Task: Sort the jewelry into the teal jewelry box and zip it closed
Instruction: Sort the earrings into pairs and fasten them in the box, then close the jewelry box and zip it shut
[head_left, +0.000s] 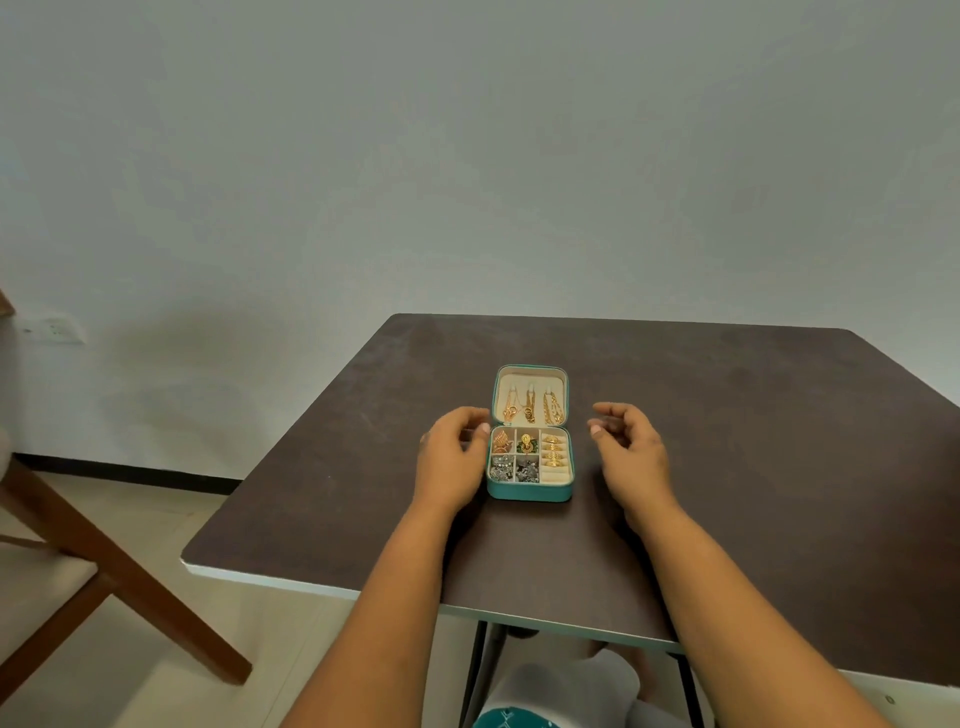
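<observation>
At the far left, a wooden chair (104, 561) with a pale seat is standing on the light floor, well apart from everything else. A white wall socket (54, 330) is sitting low on the grey wall behind it.

Moving right, the dark brown tabletop (727, 467) is carrying the task's thing. The left hand (452, 457) is resting just beside the left wall of the teal jewelry box (530, 491), its fingers loosely curled with the tips at the box's left edge by the hinge; whether they are actually touching it I cannot tell, and they are not closed round anything.

The teal jewelry box is lying open near the middle of the tabletop, between the two hands. Its lid (530, 374) is lying back on the far side, with three gold chains (530, 405) hanging side by side on the cream lining. In the near half, gold pieces are sitting in the two far small compartments, silver pieces (514, 467) in the two near ones, and gold rings (555, 449) are sitting in a row in the right-hand ring roll.

Further right, the right hand (626, 447) is hovering near the box but apart from it, fingers relaxed and slightly bent, holding nothing.
</observation>
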